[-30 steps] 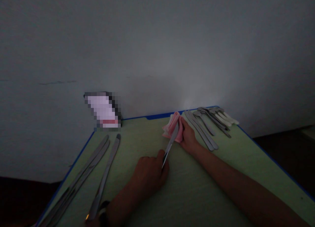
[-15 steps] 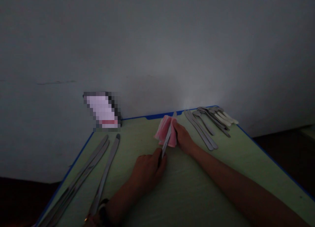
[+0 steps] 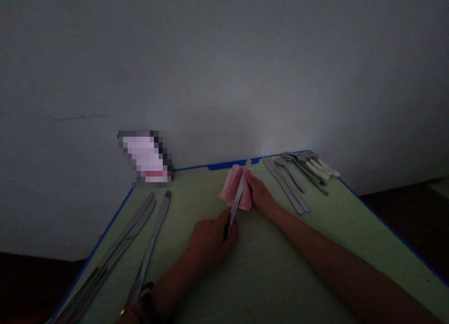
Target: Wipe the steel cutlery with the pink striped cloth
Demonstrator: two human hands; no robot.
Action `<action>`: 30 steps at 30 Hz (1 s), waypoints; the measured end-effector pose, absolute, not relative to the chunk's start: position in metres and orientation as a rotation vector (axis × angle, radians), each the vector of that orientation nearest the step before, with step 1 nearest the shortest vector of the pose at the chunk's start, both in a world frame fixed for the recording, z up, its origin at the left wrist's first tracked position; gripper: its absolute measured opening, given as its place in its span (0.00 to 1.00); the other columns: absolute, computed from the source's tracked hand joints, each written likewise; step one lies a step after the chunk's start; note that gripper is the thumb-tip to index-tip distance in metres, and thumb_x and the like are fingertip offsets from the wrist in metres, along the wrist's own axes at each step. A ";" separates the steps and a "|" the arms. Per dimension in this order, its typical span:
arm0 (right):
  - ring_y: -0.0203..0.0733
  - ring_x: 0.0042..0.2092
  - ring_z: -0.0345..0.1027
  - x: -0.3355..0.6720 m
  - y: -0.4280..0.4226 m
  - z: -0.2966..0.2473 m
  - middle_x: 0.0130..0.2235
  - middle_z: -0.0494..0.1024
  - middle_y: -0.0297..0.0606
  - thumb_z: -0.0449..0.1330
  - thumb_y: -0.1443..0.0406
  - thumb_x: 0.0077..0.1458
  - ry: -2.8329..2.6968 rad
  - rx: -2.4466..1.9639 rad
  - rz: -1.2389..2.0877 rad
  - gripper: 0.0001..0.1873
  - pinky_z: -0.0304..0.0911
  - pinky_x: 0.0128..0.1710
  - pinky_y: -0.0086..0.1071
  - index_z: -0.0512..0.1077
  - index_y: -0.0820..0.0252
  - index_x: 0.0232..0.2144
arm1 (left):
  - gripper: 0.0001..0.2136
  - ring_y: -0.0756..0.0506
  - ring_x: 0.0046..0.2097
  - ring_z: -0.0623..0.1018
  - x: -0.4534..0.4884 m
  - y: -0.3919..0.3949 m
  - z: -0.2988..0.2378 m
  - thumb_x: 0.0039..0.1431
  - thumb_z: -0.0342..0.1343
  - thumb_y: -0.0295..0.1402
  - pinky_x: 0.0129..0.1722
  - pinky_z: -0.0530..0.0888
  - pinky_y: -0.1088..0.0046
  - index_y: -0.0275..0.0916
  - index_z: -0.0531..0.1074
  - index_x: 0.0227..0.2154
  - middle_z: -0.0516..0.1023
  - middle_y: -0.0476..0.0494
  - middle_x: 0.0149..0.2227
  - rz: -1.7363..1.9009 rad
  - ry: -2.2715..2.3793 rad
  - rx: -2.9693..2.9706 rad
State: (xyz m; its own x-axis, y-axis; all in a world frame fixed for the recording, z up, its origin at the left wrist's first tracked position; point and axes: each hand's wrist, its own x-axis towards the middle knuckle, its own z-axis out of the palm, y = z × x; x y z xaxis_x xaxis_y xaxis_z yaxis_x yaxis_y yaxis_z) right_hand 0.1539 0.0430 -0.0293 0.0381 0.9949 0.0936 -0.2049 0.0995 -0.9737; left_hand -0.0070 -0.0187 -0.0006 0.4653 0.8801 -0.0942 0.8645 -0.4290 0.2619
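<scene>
Two long silver knives [image 3: 119,252] lie close together by the left side of the green table [image 3: 196,193]. Behind them, a blurry flat thing [image 3: 147,158] leans back on the wall [image 3: 224,71]. Next comes one more silver knife [image 3: 151,246] by itself, and its near end is beside the left wrist, which has a dark band [image 3: 147,296]. The left hand [image 3: 210,244] has its grip closed around the handle of the held knife [image 3: 237,199]. This knife is in the middle, pointing away, with its blade against a folded pink cloth [image 3: 232,186] and its tip poking out past it. The right hand [image 3: 259,195] grips the cloth at its right side. Farther right lie two long silver pieces [image 3: 289,188], a spoon [image 3: 293,176], and a pile with white handles [image 3: 317,170].
</scene>
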 end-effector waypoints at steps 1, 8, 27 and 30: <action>0.37 0.30 0.63 0.154 0.042 -0.028 0.27 0.74 0.35 0.52 0.45 0.50 -1.095 -1.012 1.203 0.25 0.59 0.34 0.31 0.72 0.61 0.27 | 0.12 0.46 0.28 0.77 -0.007 -0.019 0.000 0.63 0.40 0.37 0.28 0.64 0.73 0.40 0.65 0.40 0.77 0.47 0.27 0.077 1.495 2.441; 0.37 0.30 0.63 0.154 0.040 -0.022 0.25 0.73 0.34 0.51 0.45 0.51 -1.129 -1.050 1.181 0.25 0.59 0.36 0.32 0.72 0.59 0.24 | 0.13 0.45 0.30 0.78 -0.006 -0.019 0.000 0.62 0.40 0.38 0.30 0.66 0.72 0.39 0.65 0.42 0.78 0.46 0.28 0.035 1.533 2.426; 0.39 0.33 0.63 0.154 0.039 -0.020 0.26 0.73 0.33 0.54 0.49 0.50 -1.157 -1.033 1.180 0.20 0.57 0.38 0.31 0.72 0.59 0.26 | 0.12 0.45 0.29 0.77 -0.007 -0.018 0.001 0.62 0.39 0.38 0.29 0.66 0.72 0.39 0.65 0.41 0.77 0.45 0.28 0.029 1.510 2.438; 0.38 0.32 0.63 0.154 0.039 -0.018 0.27 0.73 0.33 0.53 0.49 0.52 -1.207 -1.048 1.173 0.21 0.57 0.38 0.31 0.73 0.59 0.27 | 0.12 0.45 0.29 0.77 -0.007 -0.018 0.000 0.63 0.39 0.37 0.29 0.65 0.72 0.39 0.65 0.39 0.77 0.45 0.28 0.044 1.514 2.450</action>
State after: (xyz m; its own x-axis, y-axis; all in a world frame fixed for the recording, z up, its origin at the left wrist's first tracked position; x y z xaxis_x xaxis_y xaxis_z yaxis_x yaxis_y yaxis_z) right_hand 0.1540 0.0385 -0.0180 -0.0096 0.9927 0.1200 -0.0918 0.1186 -0.9887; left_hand -0.0075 -0.0184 0.0004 0.4564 0.8830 -0.1097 0.8750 -0.4231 0.2352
